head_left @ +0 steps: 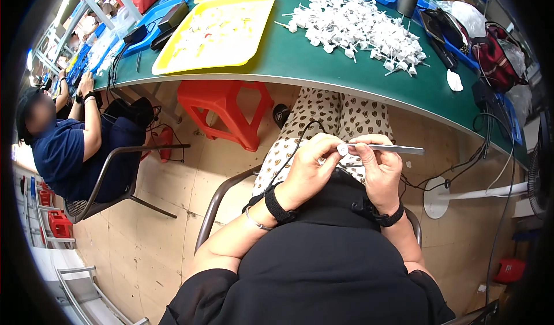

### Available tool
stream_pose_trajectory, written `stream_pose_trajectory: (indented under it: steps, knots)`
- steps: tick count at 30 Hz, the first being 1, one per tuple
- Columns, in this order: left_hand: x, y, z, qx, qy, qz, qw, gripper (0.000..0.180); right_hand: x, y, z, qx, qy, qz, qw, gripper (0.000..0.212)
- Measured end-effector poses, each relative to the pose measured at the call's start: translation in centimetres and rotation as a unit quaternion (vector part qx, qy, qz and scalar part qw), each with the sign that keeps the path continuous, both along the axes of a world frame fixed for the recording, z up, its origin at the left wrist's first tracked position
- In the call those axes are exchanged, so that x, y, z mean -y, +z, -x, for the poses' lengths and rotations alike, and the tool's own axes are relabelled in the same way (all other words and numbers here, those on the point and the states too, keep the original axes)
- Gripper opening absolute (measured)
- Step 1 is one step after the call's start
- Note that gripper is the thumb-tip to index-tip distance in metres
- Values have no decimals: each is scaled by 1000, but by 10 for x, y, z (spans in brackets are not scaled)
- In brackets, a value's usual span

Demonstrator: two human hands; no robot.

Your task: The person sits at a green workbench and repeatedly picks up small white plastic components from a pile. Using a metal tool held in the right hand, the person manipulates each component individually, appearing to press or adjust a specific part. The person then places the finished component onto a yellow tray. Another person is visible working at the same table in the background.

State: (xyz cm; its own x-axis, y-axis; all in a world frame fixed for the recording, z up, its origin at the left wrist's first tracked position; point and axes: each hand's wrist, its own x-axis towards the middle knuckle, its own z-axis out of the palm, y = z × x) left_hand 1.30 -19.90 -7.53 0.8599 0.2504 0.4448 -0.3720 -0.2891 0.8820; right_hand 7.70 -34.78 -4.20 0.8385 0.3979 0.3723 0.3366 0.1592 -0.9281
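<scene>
My left hand (309,169) pinches a small white round-headed part (343,149) between thumb and fingertips, above my lap. Close beside it, my right hand (381,172) is closed around slim metal tweezers (408,149). Their blunt end sticks out to the right, while their tips meet the white part or lie right by it; my fingers hide the exact contact. On the green table (277,59) ahead lies a big heap of similar white parts (358,28), many with thin stems.
A yellow tray (202,67) with small pieces stands left of the heap. Blue trays (450,42), bags and cables crowd the right end. Under the table is a red stool (225,109). At far left a co-worker (86,146) sits at the table. A fan (536,175) stands at right.
</scene>
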Motion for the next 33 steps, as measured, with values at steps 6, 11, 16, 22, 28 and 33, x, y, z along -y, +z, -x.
stream_pose_trajectory:
  steps: [6, 11, 16, 22, 28, 33]
  knots:
    - [-1, -1, -1, 0, 9, -21, 1000, 9, 0, -2, 0, 14, -6, 6, 1000, 8]
    - [-1, -1, 0, 6, 14, -25, 1000, 9, 0, 0, 1, -1, -4, 1, 1000, 9]
    - [-1, -2, -1, 10, 14, -36, 999, 11, -1, 0, 1, -9, -5, -2, 1000, 10]
    - [-1, -1, 0, 8, 11, -29, 1000, 10, 0, -1, 1, -5, -10, 6, 1000, 10]
    - [0, 0, 0, 6, 15, -28, 999, 9, 1, 0, 1, 1, -5, 6, 1000, 10]
    - [-1, -1, 0, 0, 14, -28, 999, 9, 1, 0, 1, -10, 5, 4, 1000, 11]
